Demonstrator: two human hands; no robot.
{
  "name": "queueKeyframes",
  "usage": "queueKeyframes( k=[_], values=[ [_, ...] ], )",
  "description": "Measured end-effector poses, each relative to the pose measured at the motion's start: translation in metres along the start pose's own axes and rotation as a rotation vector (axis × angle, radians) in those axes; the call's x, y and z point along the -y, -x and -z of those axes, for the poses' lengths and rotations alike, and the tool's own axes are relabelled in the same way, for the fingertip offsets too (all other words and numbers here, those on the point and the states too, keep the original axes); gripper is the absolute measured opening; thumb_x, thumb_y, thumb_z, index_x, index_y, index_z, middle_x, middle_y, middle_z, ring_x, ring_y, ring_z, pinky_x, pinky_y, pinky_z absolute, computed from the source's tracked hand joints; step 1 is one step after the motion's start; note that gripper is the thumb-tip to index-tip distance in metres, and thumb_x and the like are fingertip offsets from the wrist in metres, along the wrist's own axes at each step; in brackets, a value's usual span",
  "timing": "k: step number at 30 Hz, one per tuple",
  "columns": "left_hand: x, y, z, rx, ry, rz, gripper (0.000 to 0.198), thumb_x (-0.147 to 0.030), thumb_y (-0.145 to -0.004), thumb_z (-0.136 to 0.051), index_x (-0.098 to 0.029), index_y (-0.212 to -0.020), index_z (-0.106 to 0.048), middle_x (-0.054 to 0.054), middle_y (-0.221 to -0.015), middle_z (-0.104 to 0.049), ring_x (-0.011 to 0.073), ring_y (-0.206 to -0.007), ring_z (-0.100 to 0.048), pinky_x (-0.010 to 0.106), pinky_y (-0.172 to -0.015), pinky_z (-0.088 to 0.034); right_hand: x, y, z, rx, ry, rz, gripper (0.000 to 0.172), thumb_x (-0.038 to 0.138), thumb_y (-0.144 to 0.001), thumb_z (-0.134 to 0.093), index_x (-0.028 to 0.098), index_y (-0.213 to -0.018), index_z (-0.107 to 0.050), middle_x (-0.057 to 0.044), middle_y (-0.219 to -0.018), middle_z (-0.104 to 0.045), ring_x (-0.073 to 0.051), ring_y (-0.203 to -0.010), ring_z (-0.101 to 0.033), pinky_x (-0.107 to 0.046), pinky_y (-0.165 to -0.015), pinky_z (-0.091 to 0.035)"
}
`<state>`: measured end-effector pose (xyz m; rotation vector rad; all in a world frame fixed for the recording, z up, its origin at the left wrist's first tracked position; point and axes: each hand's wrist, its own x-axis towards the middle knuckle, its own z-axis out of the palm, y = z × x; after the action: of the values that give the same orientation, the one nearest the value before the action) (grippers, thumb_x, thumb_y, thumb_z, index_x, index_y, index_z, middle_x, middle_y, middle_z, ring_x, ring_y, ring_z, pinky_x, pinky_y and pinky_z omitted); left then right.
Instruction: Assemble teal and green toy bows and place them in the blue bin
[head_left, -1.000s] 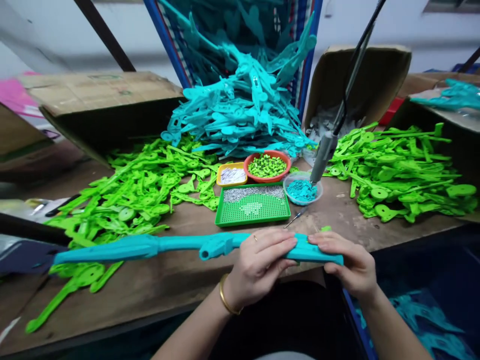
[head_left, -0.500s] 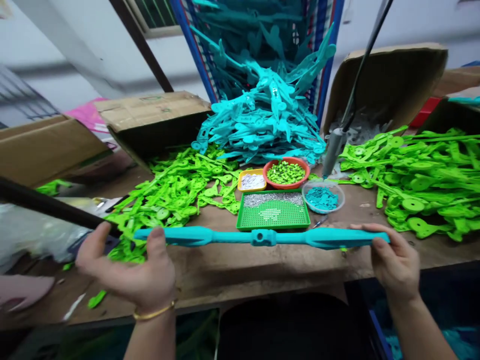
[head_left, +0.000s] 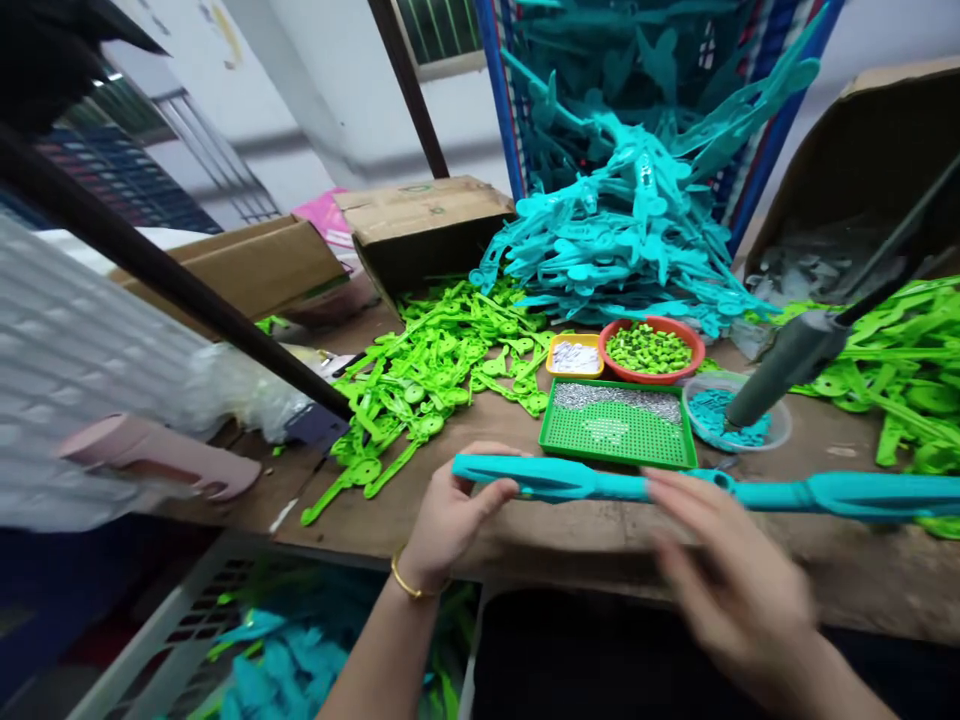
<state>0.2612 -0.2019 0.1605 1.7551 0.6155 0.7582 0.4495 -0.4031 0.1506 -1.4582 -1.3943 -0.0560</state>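
At eight o'clock from the green tray point(head_left: 652, 445), a pale crate point(head_left: 131, 665) held turquoise parts point(head_left: 277, 670); nearer, the left hand point(head_left: 450, 520) gripped the end of a turquoise rod point(head_left: 619, 487), which crossed six o'clock. A yellow tray point(head_left: 576, 373) at eleven held white strips point(head_left: 576, 355); the green tray, silvery bits point(head_left: 615, 398); a red bowl point(head_left: 651, 377) at one, green pegs point(head_left: 649, 347). At five, the blurred right hand point(head_left: 750, 575) touched the rod, its grip unclear; at three, a clear tub point(head_left: 781, 428) held turquoise chips point(head_left: 709, 415).
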Motion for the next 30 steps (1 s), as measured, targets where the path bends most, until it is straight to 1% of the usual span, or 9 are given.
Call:
queueKeyframes(
  k=[3, 7, 11, 15, 16, 21, 24, 27, 30],
  values=[
    [-0.009, 0.007, -0.013, 0.009, 0.037, -0.059, 0.026, -0.027, -0.074, -0.073, -0.015, -0.095, -0.065, 0.008, -0.094, -0.07, 0.0198, -0.089, -0.066, 0.031, -0.079, -0.055, 0.014, -0.03, -0.047, 0.141, 0.07, 0.126, 0.05, 0.02, -0.081, -0.06, 0.022, -0.13, -0.05, -0.011, -0.123, -0.06, -0.025, -0.112, -0.058, -0.043, -0.092, -0.051],
    [-0.014, 0.011, -0.024, 0.011, 0.174, -0.19, 0.017, -0.018, -0.072, -0.073, -0.016, -0.088, -0.066, 0.005, -0.092, -0.07, 0.0175, -0.088, -0.066, 0.028, -0.079, -0.054, 0.009, -0.041, -0.068, 0.176, -0.108, 0.085, 0.033, 0.017, -0.083, -0.058, 0.024, -0.115, -0.057, -0.007, -0.108, -0.067, -0.021, -0.101, -0.063, -0.037, -0.084, -0.055],
    [-0.006, 0.009, -0.02, 0.016, 0.189, -0.213, 0.018, -0.022, -0.075, -0.072, -0.017, -0.091, -0.065, 0.005, -0.091, -0.069, 0.017, -0.088, -0.066, 0.027, -0.079, -0.054, 0.005, -0.04, -0.065, 0.136, -0.169, 0.046, 0.031, 0.014, -0.081, -0.06, 0.024, -0.11, -0.06, -0.005, -0.104, -0.068, -0.019, -0.099, -0.063, -0.033, -0.082, -0.054],
    [0.011, 0.008, -0.005, 0.154, 0.096, -0.149, 0.067, -0.034, -0.059, -0.084, -0.02, -0.118, -0.056, 0.009, -0.108, -0.067, 0.0229, -0.099, -0.064, 0.034, -0.087, -0.051, 0.006, -0.047, -0.06, 0.222, -0.131, 0.008, 0.027, 0.018, -0.084, -0.057, 0.023, -0.111, -0.058, -0.005, -0.105, -0.068, -0.016, -0.098, -0.063, -0.03, -0.082, -0.053],
    [0.013, 0.008, -0.002, 0.167, 0.088, -0.136, 0.071, -0.035, -0.058, -0.084, -0.02, -0.12, -0.054, 0.01, -0.11, -0.066, 0.0239, -0.101, -0.063, 0.035, -0.088, -0.051, 0.006, -0.048, -0.058, 0.271, -0.109, -0.003, 0.027, 0.02, -0.086, -0.055, 0.023, -0.113, -0.057, -0.005, -0.107, -0.067, -0.016, -0.099, -0.062, -0.03, -0.083, -0.053],
    [0.015, 0.006, -0.002, 0.214, 0.08, -0.144, 0.033, -0.029, -0.073, -0.073, -0.016, -0.102, -0.066, 0.01, -0.102, -0.068, 0.0224, -0.096, -0.063, 0.033, -0.086, -0.051, 0.003, -0.049, -0.056, 0.468, 0.135, 0.027, 0.044, 0.034, -0.086, -0.055, 0.021, -0.127, -0.045, -0.009, -0.121, -0.06, -0.022, -0.109, -0.058, -0.039, -0.089, -0.051],
    [0.018, 0.009, -0.012, 0.164, 0.109, -0.114, 0.031, -0.03, -0.074, -0.072, -0.015, -0.101, -0.066, 0.009, -0.098, -0.069, 0.0222, -0.093, -0.064, 0.033, -0.085, -0.051, -0.001, -0.049, -0.058, 0.424, 0.257, 0.095, 0.05, 0.038, -0.086, -0.055, 0.018, -0.13, -0.041, -0.012, -0.118, -0.062, -0.023, -0.104, -0.061, -0.038, -0.082, -0.054],
    [0.023, 0.018, -0.028, -0.011, 0.23, -0.032, 0.035, -0.038, -0.076, -0.069, -0.015, -0.102, -0.064, 0.008, -0.098, -0.069, 0.0221, -0.093, -0.064, 0.033, -0.084, -0.051, -0.001, -0.056, -0.053, 0.359, 0.333, 0.124, 0.051, 0.041, -0.087, -0.052, 0.016, -0.13, -0.039, -0.014, -0.117, -0.062, -0.023, -0.104, -0.062, -0.035, -0.08, -0.055],
    [0.021, 0.022, -0.04, -0.077, 0.434, 0.017, 0.041, -0.048, -0.087, -0.053, -0.015, -0.109, -0.061, 0.011, -0.104, -0.068, 0.0212, -0.095, -0.064, 0.033, -0.084, -0.051, 0.004, -0.067, -0.038, 0.368, 0.413, 0.139, 0.051, 0.042, -0.089, -0.047, 0.015, -0.133, -0.038, -0.015, -0.119, -0.061, -0.025, -0.103, -0.062, -0.036, -0.077, -0.055]
  ],
)
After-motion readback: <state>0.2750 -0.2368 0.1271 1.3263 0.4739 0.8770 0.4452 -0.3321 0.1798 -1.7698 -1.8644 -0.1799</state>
